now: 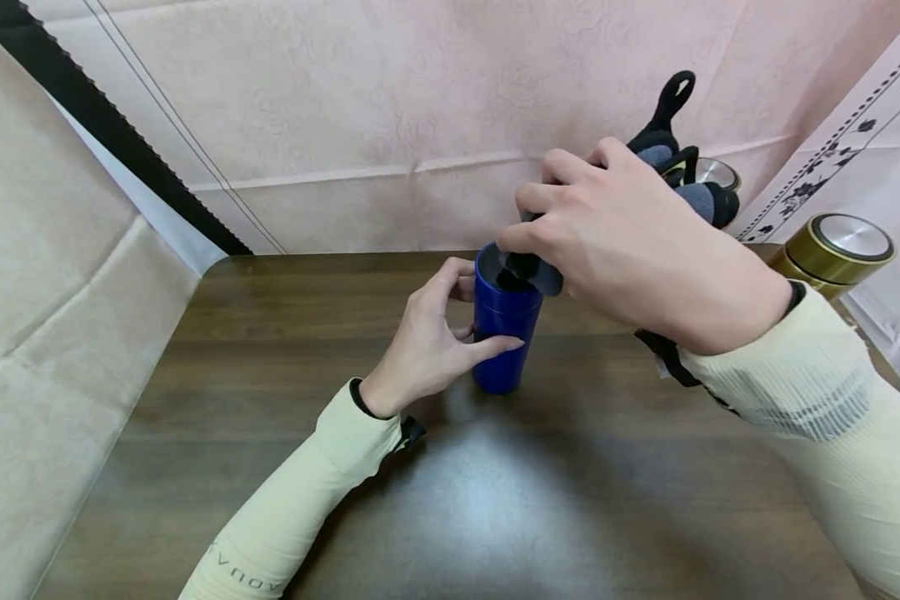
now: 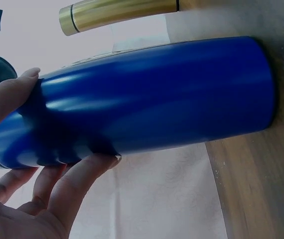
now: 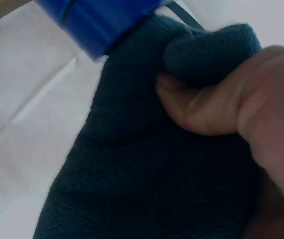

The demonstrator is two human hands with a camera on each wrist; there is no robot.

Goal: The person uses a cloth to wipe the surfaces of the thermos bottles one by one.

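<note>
A blue tumbler [image 1: 501, 371] stands upright on the wooden table, its open mouth facing up. My left hand [image 1: 437, 337] holds it from the left, thumb across the near side and fingers round the far side. In the left wrist view the blue wall of the tumbler [image 2: 177, 94] fills the middle. My right hand [image 1: 637, 250] grips a dark grey cloth [image 3: 147, 159] above the rim, and part of the cloth dips into the mouth. Thumb and bunched fabric show in the right wrist view. Inside the tumbler, the cloth's lower end is hidden.
To the right stands a gold flask [image 1: 832, 254] with a silver-topped lid. Behind the right hand, another silver-topped lid [image 1: 718, 172] shows beside black and grey fabric with a loop [image 1: 673, 98]. Pale patterned cloth [image 1: 390, 117] hangs beyond the wooden table [image 1: 285, 350].
</note>
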